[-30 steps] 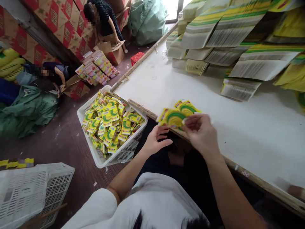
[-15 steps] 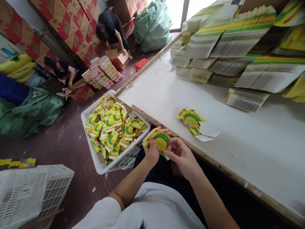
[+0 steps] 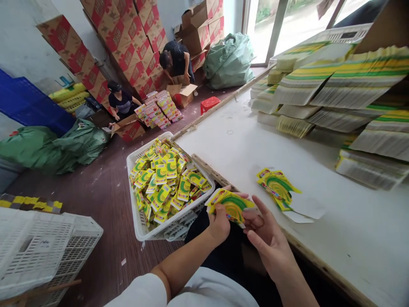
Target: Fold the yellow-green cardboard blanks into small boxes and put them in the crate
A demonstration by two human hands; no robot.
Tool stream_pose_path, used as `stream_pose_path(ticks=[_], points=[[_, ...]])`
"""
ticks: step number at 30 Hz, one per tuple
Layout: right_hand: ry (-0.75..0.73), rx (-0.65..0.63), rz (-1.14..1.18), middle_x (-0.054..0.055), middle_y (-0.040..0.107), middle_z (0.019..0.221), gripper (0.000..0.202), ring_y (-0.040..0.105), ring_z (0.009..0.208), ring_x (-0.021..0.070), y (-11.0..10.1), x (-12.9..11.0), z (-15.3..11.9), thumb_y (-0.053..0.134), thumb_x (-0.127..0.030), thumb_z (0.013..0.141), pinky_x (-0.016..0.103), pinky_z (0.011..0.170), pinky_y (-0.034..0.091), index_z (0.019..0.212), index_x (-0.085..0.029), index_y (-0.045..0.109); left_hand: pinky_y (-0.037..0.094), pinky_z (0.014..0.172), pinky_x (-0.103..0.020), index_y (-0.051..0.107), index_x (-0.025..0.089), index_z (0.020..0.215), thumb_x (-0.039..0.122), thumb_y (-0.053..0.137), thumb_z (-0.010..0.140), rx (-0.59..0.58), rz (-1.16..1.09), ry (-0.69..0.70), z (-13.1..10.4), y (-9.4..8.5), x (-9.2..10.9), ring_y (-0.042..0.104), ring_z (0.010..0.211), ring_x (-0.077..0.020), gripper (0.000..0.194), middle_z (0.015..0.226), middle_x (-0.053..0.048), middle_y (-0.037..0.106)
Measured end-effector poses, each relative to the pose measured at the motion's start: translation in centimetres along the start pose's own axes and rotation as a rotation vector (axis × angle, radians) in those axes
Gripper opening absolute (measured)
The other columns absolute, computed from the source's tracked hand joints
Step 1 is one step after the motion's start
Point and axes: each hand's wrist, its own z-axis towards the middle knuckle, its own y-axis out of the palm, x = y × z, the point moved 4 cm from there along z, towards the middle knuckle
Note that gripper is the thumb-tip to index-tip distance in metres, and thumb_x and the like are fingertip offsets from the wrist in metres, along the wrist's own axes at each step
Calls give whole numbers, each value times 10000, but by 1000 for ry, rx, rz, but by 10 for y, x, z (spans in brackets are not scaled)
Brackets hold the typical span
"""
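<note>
My left hand [image 3: 220, 225] grips a yellow-and-green printed cardboard piece [image 3: 235, 207], thumb on top and fingers beneath. It is held above my lap, beside the table edge. My right hand [image 3: 271, 238] is at the right end of that piece, thumb and fingers spread apart; whether a fingertip touches it I cannot tell. To the left, a white plastic basket [image 3: 136, 226] is heaped with small yellow-and-green packets [image 3: 161, 196]. A few similar printed cardboard pieces [image 3: 277, 186] lie on the white table [image 3: 230, 147], with a pale flap sticking out.
Stacked printed cardboard [image 3: 348, 85] covers the table's far right. White crates [image 3: 35, 251] stand at lower left. Two people work at cartons [image 3: 128, 128] near pink packs [image 3: 156, 111]. Green sacks [image 3: 228, 62], a red stool [image 3: 209, 103] and tall stacks of boxes [image 3: 134, 47] stand farther back.
The view has tilted up, so the room sits lower and farther right. My right hand's fingers have opened out from the cardboard piece, while the left keeps its grip.
</note>
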Motion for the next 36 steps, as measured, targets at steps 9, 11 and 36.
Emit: stream_pose_path(ticks=[9, 11, 36], points=[[-152, 49, -491, 46, 675, 962, 773, 631, 801, 188, 19, -10, -9, 670, -450, 886, 353, 769, 557, 1544, -276, 305, 525, 712, -368, 564, 221, 938, 834, 580, 698, 117, -212, -222, 12, 13, 10, 569, 699, -190, 658, 715, -31, 543], [-160, 30, -521, 43, 685, 932, 656, 634, 768, 184, 25, -10, -9, 669, -451, 881, 347, 751, 564, 1461, -257, 433, 501, 700, -327, 530, 219, 904, 829, 589, 698, 187, -215, -183, 17, 9, 11, 493, 642, -144, 647, 698, 3, 466], [-861, -106, -1170, -56, 759, 1103, 519, 666, 1143, 246, 11, -68, -16, 509, -93, 930, 527, 1200, 287, 1263, -470, 636, 463, 1073, -489, 465, 179, 1438, 465, 836, 699, -693, 854, 27, 3, -8, 80, 571, 1251, -353, 875, 1371, -171, 593]])
